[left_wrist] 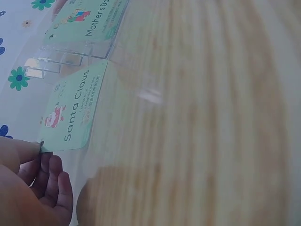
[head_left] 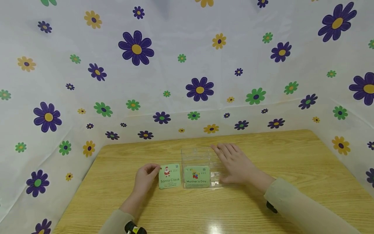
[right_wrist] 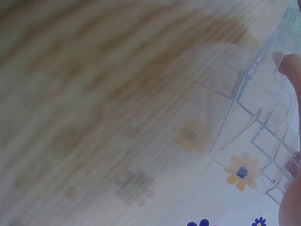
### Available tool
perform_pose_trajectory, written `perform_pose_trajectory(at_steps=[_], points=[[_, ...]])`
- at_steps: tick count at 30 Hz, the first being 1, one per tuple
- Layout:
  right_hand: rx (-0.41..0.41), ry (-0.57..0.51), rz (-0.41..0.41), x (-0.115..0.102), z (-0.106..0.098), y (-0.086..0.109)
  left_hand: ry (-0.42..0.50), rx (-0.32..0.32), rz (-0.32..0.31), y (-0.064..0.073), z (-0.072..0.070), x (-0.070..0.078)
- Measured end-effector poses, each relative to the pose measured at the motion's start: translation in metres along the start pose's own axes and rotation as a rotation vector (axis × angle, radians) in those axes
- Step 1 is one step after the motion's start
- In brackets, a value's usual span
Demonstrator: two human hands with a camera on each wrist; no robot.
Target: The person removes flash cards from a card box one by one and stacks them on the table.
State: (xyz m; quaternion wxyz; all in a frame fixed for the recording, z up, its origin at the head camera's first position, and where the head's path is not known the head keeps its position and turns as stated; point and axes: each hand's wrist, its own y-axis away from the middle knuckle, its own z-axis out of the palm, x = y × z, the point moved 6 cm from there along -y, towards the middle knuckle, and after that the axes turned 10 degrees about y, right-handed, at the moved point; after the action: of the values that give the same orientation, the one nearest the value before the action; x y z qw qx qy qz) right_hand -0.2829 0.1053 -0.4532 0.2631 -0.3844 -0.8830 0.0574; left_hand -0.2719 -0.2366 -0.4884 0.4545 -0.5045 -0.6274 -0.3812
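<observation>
While a flowered cloth (head_left: 166, 71) hangs beyond the wooden table's (head_left: 175, 208) far edge, a clear organizer (head_left: 195, 160) with 1 Mother's Day card (head_left: 197, 177) at its near left stands between the 2 hands. Left of it, the left hand (head_left: 143, 178) pinches the Santa Claus card (head_left: 170, 177) by its far left corner; the right hand (head_left: 237, 165), thumb and fingers spread, touches the organizer's right part.

Lettering, head view. Lt.: green card (head_left: 169, 175), "Santa Claus" in one line of dark print; finer lines below & small marks at upper rt. too small to read. Rt.: second card (head_left: 197, 177), in clear plastic holder (head_left: 195, 159), "Mother's Day", w/ fine print beneath, also illegible. Lt. wrist view: both titles run sideways, "Mother's Day" cut at frame edge.
</observation>
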Motion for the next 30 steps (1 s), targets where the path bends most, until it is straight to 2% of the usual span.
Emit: perform_pose_trajectory(at_steps=[16,24,30], points=[[-0.003,-0.02,0.002,0.0,-0.003,0.0,-0.078,0.02,0.016,-0.01,0.002,-0.007],[0.001,-0.025,0.002,0.0,-0.003,0.001,-0.116,0.022,0.024,-0.011,0.003,-0.003],[0.008,-0.025,-0.002,-0.001,-0.004,0.0,-0.114,0.023,0.005,-0.01,0.003,-0.002]])
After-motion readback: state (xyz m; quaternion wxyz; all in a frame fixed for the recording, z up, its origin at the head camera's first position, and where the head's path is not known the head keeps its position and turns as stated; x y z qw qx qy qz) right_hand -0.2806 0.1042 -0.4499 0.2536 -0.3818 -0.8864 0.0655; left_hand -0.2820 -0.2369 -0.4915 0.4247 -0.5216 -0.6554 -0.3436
